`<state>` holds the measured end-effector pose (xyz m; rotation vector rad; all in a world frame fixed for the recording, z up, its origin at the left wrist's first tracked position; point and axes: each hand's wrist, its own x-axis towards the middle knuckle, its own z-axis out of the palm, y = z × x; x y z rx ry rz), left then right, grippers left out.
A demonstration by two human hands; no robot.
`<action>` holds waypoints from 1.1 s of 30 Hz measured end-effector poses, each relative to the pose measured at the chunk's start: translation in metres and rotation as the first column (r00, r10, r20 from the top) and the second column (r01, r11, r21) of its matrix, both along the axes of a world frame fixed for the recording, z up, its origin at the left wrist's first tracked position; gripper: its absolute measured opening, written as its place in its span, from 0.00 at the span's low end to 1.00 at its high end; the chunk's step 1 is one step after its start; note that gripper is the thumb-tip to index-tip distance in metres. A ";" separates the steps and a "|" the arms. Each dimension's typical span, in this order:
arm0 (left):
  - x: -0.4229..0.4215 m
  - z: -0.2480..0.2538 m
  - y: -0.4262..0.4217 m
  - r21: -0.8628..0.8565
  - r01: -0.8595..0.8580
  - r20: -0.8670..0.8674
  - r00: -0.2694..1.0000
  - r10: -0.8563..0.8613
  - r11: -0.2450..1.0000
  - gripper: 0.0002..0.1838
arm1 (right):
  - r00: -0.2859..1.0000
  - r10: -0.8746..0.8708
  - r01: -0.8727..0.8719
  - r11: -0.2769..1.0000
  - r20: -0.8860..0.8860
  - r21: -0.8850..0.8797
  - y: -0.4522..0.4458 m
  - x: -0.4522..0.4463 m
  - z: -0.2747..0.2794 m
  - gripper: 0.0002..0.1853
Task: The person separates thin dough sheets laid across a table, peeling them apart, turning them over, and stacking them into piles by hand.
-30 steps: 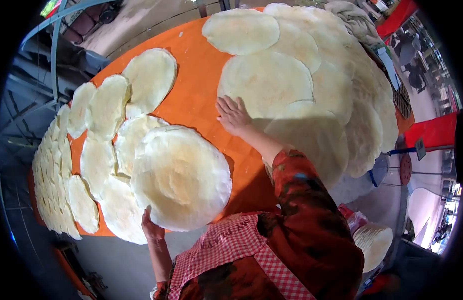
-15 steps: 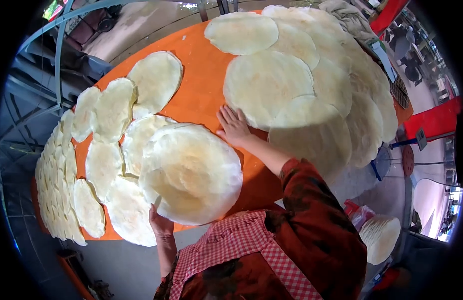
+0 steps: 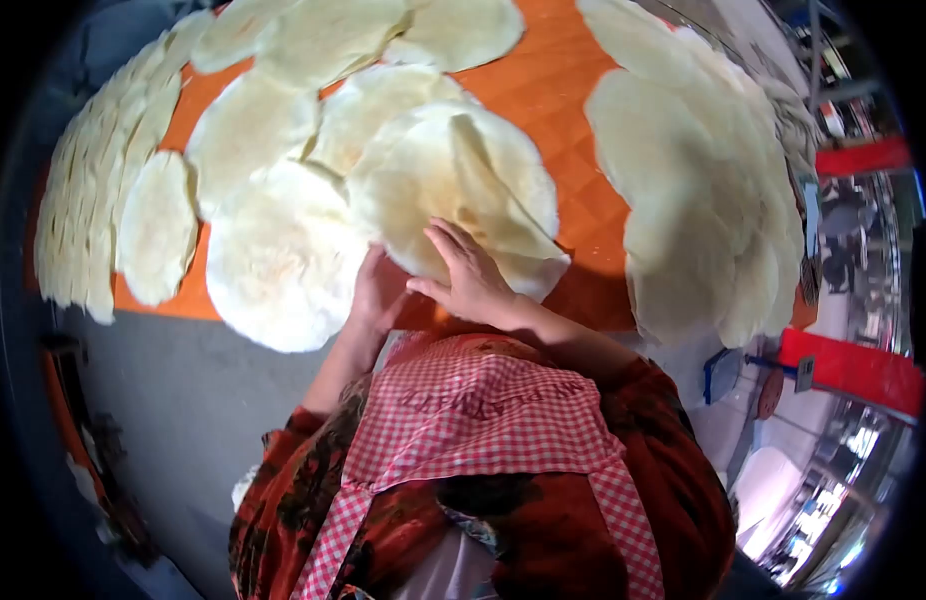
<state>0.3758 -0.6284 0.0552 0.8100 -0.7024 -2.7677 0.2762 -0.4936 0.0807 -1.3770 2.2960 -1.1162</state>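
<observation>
In the head view, a thin round flatbread [image 3: 413,165] lies on top of others near the table's front edge, with a raised crease across its right half. My left hand [image 3: 379,290] is at its near edge, closed on the rim; part of its fingers is hidden. Over the near part of the same flatbread is my right hand [image 3: 468,275], fingers stretched out and thumb apart. Another flatbread [image 3: 283,255] lies just left of my left hand and hangs over the table edge.
An orange table [image 3: 583,200] carries several more flatbreads. Overlapping rows of them [image 3: 98,190] cover its left end, and a layered spread [image 3: 693,180] covers the right side. A grey cloth [image 3: 788,115] lies at the far right. Red panels [image 3: 853,370] stand beyond the table.
My right hand has moved from the bare orange surface back to the flatbread, beside my left hand. The flatbread, flat before, now has a crease. The view has shifted down.
</observation>
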 end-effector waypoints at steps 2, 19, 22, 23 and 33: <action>0.006 -0.008 -0.006 0.029 0.080 -0.074 0.994 -0.077 0.996 0.27 | 0.999 0.004 -0.008 0.996 0.051 0.091 -0.002 0.013 -0.006 0.37; 0.011 -0.010 -0.010 -0.018 0.157 0.008 0.988 -0.157 0.987 0.28 | 0.908 -0.354 0.342 0.935 0.222 0.093 -0.008 -0.010 0.002 0.15; 0.013 -0.015 -0.010 -0.012 0.131 0.041 0.991 -0.130 0.991 0.23 | 0.964 -0.250 0.261 0.957 -0.092 0.130 -0.033 0.002 0.027 0.08; 0.013 -0.019 -0.006 -0.046 0.095 0.076 0.993 -0.091 0.994 0.21 | 0.964 -0.209 0.239 0.951 -0.165 0.195 -0.043 0.005 0.033 0.07; 0.011 -0.064 0.003 -0.450 -0.027 0.112 0.990 0.086 0.893 0.08 | 0.984 -0.115 0.167 0.848 -0.133 0.503 -0.110 0.024 0.003 0.16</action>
